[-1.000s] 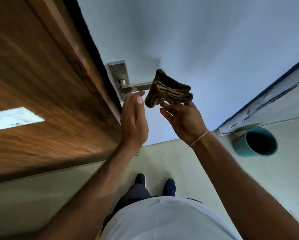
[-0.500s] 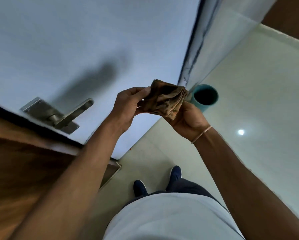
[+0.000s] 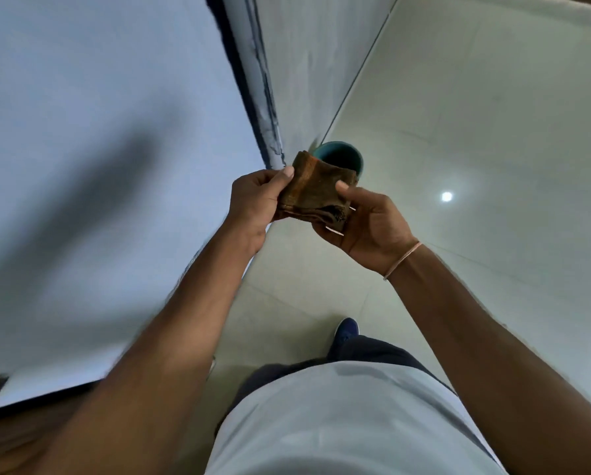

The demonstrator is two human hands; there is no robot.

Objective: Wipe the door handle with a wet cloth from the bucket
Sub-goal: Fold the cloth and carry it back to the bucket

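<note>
A: Grip status?
B: Left hand [image 3: 253,197] and right hand [image 3: 369,224] both closed on the folded brown cloth [image 3: 316,192], thumbs on top.
A: Cloth position?
B: Between the hands, overlapping the teal round bucket [image 3: 345,159] standing on the pale tiled floor [image 3: 475,132] beyond.

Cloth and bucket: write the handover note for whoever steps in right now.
Left hand: shut on the folded brown cloth, thumb on top.
Right hand: shut on the same cloth, fingers under it.
The cloth is held in the air in front of the teal bucket, which stands on the floor by the wall.
The door handle is out of view, so whether wiping is finished cannot be told.
Likely next: bring the cloth to the bucket.
</note>
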